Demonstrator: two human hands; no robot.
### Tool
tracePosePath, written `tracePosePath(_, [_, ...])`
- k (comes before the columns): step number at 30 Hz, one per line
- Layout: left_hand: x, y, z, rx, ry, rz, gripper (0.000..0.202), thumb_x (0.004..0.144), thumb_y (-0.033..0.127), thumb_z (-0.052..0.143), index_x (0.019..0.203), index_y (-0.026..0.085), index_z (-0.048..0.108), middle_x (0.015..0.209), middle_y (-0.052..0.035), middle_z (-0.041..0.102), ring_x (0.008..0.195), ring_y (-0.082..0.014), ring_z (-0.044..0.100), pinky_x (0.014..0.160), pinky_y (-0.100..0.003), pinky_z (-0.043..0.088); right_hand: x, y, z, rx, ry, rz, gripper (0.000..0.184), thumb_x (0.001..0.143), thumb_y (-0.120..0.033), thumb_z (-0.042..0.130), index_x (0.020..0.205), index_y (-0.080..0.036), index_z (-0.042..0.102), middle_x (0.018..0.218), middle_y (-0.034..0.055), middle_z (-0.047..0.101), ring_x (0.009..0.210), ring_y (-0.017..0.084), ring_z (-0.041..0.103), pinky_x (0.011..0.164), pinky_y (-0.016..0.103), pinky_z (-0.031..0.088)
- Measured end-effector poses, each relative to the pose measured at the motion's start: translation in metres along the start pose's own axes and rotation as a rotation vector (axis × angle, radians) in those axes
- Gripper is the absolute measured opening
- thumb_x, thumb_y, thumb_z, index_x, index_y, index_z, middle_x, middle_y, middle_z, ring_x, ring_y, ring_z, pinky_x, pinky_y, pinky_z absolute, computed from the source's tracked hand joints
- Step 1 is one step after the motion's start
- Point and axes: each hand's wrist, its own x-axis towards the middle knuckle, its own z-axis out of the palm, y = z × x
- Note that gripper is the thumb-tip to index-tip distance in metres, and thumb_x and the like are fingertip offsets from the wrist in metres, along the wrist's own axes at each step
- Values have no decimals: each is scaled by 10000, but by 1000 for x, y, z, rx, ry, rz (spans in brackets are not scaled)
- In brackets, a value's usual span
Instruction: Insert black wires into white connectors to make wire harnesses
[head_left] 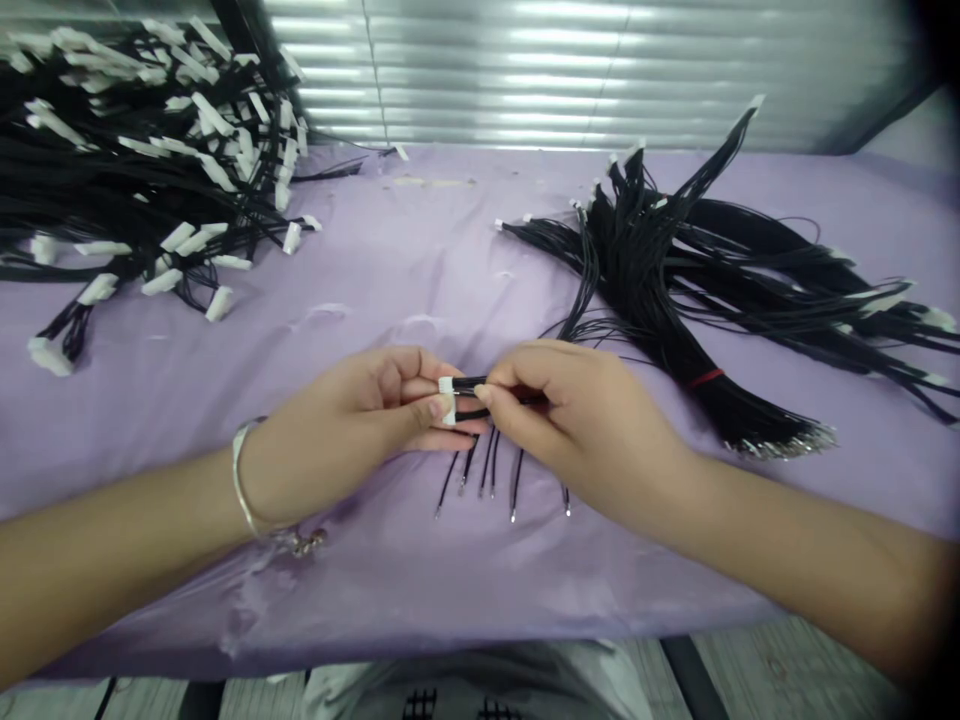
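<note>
My left hand (pixel 375 405) is closed on a white plug connector (pixel 448 410), with the thumb on its face and the fingers behind it. Black wires run from the connector toward the right. My right hand (pixel 574 405) pinches these black wires (pixel 471 382) between thumb and forefinger, close to the connector. Below both hands several loose wire ends (pixel 487 470) with small metal terminals hang or lie on the purple cloth. The wires' course behind my right hand is hidden.
A large heap of black cables with white connectors (pixel 214 115) lies at the left. At the right is a bundle of black wires (pixel 637 240), tied by a red band (pixel 705 379), with metal terminals at its end. Purple cloth (pixel 375 270) covers the table; window blinds (pixel 480 70) stand behind.
</note>
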Motion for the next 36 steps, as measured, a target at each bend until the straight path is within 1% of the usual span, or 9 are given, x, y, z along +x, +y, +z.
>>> tracePosePath(4, [0, -1, -1, 2, -12, -4, 67, 829, 75, 569, 819, 132, 604, 783, 6, 673, 759, -96, 665, 729, -189, 566, 0, 0, 0, -45, -32, 28, 237, 880, -236, 483, 666, -150, 538, 670, 0, 541, 632, 104, 468, 579, 247, 314])
tracePosePath(8, [-1, -1, -1, 14, -11, -2, 57, 834, 89, 570, 827, 132, 607, 798, 0, 686, 775, -105, 672, 739, -196, 567, 2, 0, 1, -58, -43, 18, 233, 888, -233, 479, 679, -152, 540, 679, 3, 539, 644, 110, 472, 594, 251, 321])
tracePosePath(19, [-4, -1, 7, 48, 81, 22, 57, 796, 87, 599, 816, 138, 613, 738, 3, 700, 736, -136, 690, 742, -234, 568, 2, 1, 10, -120, -34, -69, 229, 924, -214, 417, 753, -140, 550, 753, 41, 562, 738, 154, 507, 659, 278, 373])
tracePosePath(24, [-1, -1, 6, 19, 48, -7, 76, 765, 63, 619, 763, 137, 602, 707, 18, 682, 739, -140, 692, 752, -246, 560, 5, 5, 8, -123, -75, -99, 231, 924, -229, 416, 752, -147, 547, 752, 47, 560, 727, 160, 512, 673, 292, 388])
tracePosePath(26, [3, -1, 3, 6, 9, 18, 79, 766, 51, 605, 752, 128, 600, 681, 18, 674, 731, -145, 692, 755, -264, 557, 3, 4, 4, -135, -74, -124, 204, 913, -254, 445, 777, -156, 562, 771, 60, 571, 757, 174, 525, 711, 313, 400])
tracePosePath(30, [10, -2, -8, 9, -82, 171, 80, 793, 48, 583, 845, 105, 604, 706, -6, 691, 717, -146, 691, 781, -303, 543, 0, 2, -8, -207, 59, -229, 192, 895, -319, 481, 952, -172, 589, 985, 127, 579, 996, 235, 510, 864, 370, 392])
tracePosePath(32, [12, -2, -12, 2, -112, 173, 89, 782, 24, 574, 839, 88, 601, 739, -32, 700, 736, -171, 696, 790, -350, 539, 0, 4, -14, -214, 91, -316, 207, 906, -303, 453, 985, -178, 597, 984, 125, 587, 999, 229, 516, 868, 378, 401])
tracePosePath(34, [13, -2, -14, -5, -136, 159, 111, 766, -2, 558, 815, 88, 600, 719, -24, 694, 734, -175, 696, 786, -369, 535, 0, 8, -19, -187, 16, -438, 197, 909, -263, 446, 962, -178, 615, 906, 98, 611, 914, 205, 550, 825, 368, 432])
tracePosePath(36, [16, -4, -15, -24, -161, 157, 125, 752, -8, 562, 801, 100, 603, 685, -9, 687, 699, -154, 686, 779, -349, 533, 1, 14, -22, -165, -129, -546, 180, 892, -236, 487, 976, -175, 633, 901, 82, 627, 885, 195, 565, 810, 363, 454])
